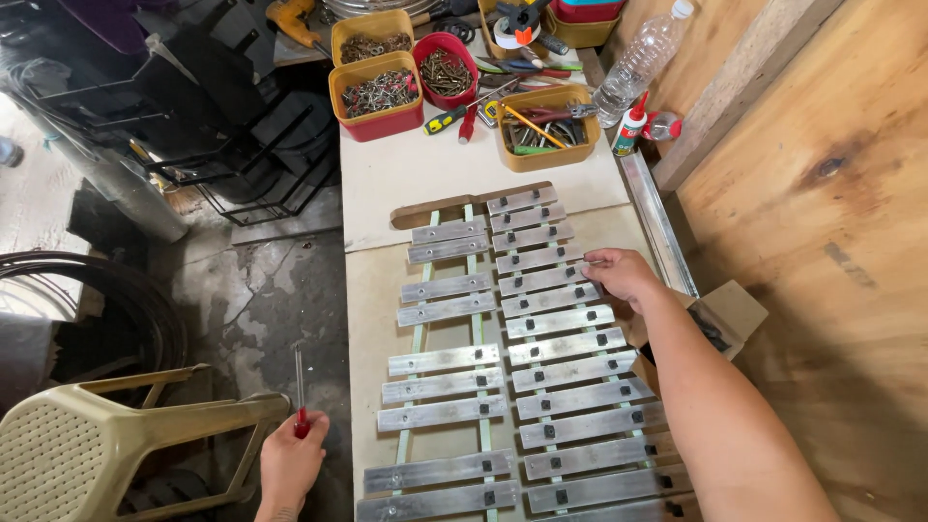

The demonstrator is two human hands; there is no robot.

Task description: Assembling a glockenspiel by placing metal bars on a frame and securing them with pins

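Observation:
A metal-bar xylophone (522,358) lies on the workbench, two rows of silver bars fixed on pale green rails. My right hand (621,275) rests at the right end of a bar in the right row, fingertips pinching near the bar's edge. My left hand (290,456) hangs off the bench's left side, shut on a screwdriver (300,391) with a red handle, its shaft pointing up.
Yellow and red tubs of screws (377,92) and tools sit at the bench's far end, with a plastic bottle (640,60) and a glue bottle (630,126). A plywood wall (822,193) stands on the right. A beige plastic chair (106,435) lies at the lower left.

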